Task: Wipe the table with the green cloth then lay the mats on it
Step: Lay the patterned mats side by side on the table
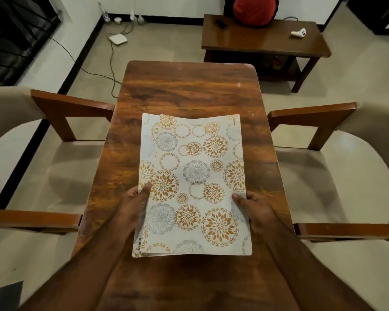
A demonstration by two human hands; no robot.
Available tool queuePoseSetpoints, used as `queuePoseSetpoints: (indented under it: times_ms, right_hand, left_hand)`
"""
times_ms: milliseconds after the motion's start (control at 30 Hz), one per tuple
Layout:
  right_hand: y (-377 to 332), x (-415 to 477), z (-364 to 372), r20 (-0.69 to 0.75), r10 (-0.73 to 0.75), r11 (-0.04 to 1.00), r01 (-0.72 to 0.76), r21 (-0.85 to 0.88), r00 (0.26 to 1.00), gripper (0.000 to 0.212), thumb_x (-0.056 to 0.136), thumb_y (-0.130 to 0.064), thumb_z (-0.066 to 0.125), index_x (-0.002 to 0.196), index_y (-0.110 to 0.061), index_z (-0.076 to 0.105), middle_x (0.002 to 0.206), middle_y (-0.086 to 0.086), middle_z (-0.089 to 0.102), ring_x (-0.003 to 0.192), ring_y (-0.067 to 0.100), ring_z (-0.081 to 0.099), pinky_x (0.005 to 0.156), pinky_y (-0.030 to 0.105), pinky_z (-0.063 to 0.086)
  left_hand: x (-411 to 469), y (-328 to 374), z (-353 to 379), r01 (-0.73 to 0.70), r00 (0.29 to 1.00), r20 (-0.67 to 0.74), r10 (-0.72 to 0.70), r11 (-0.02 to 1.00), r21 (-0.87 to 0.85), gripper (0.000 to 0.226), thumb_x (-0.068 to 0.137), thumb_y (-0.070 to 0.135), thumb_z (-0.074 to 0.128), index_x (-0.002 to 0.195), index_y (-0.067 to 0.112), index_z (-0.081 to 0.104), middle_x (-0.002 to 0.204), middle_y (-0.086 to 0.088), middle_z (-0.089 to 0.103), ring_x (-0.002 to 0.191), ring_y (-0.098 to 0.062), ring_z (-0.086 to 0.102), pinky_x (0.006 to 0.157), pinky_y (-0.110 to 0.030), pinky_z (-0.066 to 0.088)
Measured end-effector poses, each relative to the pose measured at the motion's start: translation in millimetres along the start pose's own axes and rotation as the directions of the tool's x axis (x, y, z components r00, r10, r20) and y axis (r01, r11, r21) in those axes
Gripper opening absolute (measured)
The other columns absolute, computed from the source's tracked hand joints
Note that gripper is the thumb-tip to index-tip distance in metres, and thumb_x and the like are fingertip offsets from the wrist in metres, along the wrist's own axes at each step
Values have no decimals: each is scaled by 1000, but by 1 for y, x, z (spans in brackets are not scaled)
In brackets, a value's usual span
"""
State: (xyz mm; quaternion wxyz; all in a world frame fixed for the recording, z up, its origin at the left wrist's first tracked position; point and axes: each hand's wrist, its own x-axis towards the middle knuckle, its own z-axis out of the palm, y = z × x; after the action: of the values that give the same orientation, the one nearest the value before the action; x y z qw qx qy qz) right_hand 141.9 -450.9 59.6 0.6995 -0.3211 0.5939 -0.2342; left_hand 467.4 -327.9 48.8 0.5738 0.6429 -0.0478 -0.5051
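Observation:
A stack of white mats (192, 176) printed with orange and grey flower circles is held over the middle of the wooden table (189, 86). Its far end sags slightly, and a second mat's edge peeks out at the upper left. My left hand (134, 207) grips the stack's left edge, thumb on top. My right hand (252, 209) grips the right edge the same way. No green cloth shows in the view.
Cushioned wooden armchairs stand close on both sides, left chair (43, 140) and right chair (337, 153). A low side table (263, 41) with a red bag (254, 10) stands beyond. Cables and a white box (117, 38) lie on the floor at far left.

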Motion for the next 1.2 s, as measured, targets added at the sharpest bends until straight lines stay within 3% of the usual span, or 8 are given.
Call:
queuePoseSetpoints:
  times_ms: [200, 367, 600, 800, 900, 1000, 1100, 1200]
  right_hand:
    - [0, 45, 22, -24, -10, 1000, 9, -7, 1000, 12, 103, -7, 73, 109, 4, 76, 107, 25, 82, 93, 45, 81, 88, 62, 65]
    - [5, 68, 44, -25, 18, 1000, -19, -14, 1000, 15, 103, -6, 75, 112, 6, 75, 106, 25, 82, 99, 49, 80, 92, 70, 63]
    - [16, 81, 68, -68, -111, 947, 85, -308, 991, 7, 102, -15, 80, 103, -8, 81, 98, 8, 85, 78, 22, 83, 74, 43, 69]
    - [14, 83, 68, -116, -244, 796, 131, -592, 963, 10, 97, -32, 86, 100, -23, 85, 102, -3, 85, 85, 18, 82, 83, 48, 69]
    - [9, 80, 65, -99, -300, 738, 165, -654, 949, 19, 96, -38, 87, 109, -24, 85, 101, -7, 85, 82, 12, 81, 78, 42, 70]
    - [7, 78, 66, -75, -299, 784, 200, -588, 951, 14, 97, -29, 86, 110, -22, 85, 98, -7, 85, 79, 9, 81, 77, 40, 70]
    - [15, 77, 65, -45, -280, 888, 241, -391, 959, 5, 96, -18, 87, 100, -19, 84, 96, -1, 86, 85, 22, 84, 80, 53, 70]
    - [21, 70, 61, -17, -256, 959, 252, -130, 966, 9, 97, -5, 83, 106, -5, 81, 104, 10, 86, 94, 34, 84, 84, 58, 69]
  left_hand:
    - [45, 12, -7, -54, 996, -69, 63, 989, 135, 13, 105, 16, 72, 112, 6, 76, 88, 0, 85, 78, -14, 83, 61, -24, 63]
    - [79, 10, -27, -99, 977, -148, 156, 938, 333, 26, 99, 25, 82, 118, 7, 80, 105, -8, 85, 100, -32, 82, 93, -49, 65]
    - [95, -4, -39, -148, 894, -201, 400, 688, 710, 30, 99, 38, 82, 106, 8, 81, 99, -8, 81, 89, -32, 77, 77, -43, 60]
    - [102, -5, -45, -40, 873, -261, 413, 593, 804, 57, 87, 58, 86, 113, 11, 71, 114, -14, 76, 100, -35, 72, 80, -44, 56]
    - [94, -2, -37, 76, 840, -245, 485, 342, 936, 88, 83, 64, 87, 144, 10, 54, 143, -23, 57, 131, -46, 58, 106, -60, 52]
    - [90, -1, -13, -75, 865, -36, 501, 200, 977, 89, 88, 68, 80, 148, 7, 56, 146, -26, 56, 135, -46, 55, 110, -58, 48]
    - [97, -6, 3, -25, 916, -72, 395, 235, 972, 101, 83, 78, 77, 149, 4, 56, 147, -28, 53, 137, -47, 51, 113, -57, 46]
    - [91, 0, 7, -69, 914, -150, 377, 508, 859, 82, 85, 76, 77, 129, 8, 70, 125, -19, 64, 119, -41, 61, 99, -51, 55]
